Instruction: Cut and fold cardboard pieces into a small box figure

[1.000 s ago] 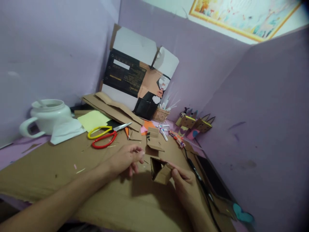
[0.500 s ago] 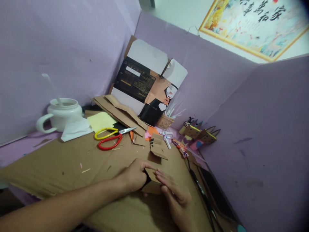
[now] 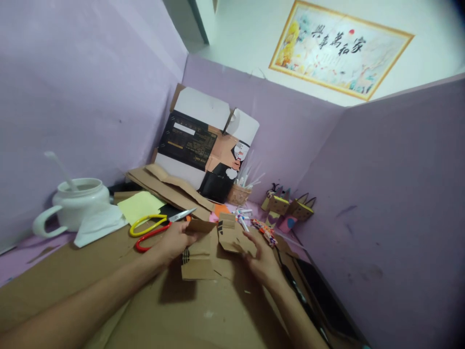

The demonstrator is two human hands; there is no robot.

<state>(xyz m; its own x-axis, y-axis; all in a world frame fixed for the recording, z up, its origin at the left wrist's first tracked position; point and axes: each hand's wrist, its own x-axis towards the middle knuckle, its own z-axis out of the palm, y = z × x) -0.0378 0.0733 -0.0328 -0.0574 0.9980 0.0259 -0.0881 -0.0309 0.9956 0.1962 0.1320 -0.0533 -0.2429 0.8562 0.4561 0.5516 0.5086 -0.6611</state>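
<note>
Both hands hold the folded cardboard (image 3: 203, 249) above the worktop (image 3: 109, 271): left hand (image 3: 173, 241) grips its top flap, right hand (image 3: 262, 259) steadies the other side; scissors (image 3: 152, 228) lie near.

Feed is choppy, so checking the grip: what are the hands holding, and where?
Both hold a folded cardboard piece: left hand pinches its upper left flap, right hand grips the right side.

A brown cardboard piece (image 3: 203, 252), folded and cut into flaps, is held up just above the cardboard-covered counter (image 3: 109, 271), its flat face toward the camera with dark print at its lower left.
</note>
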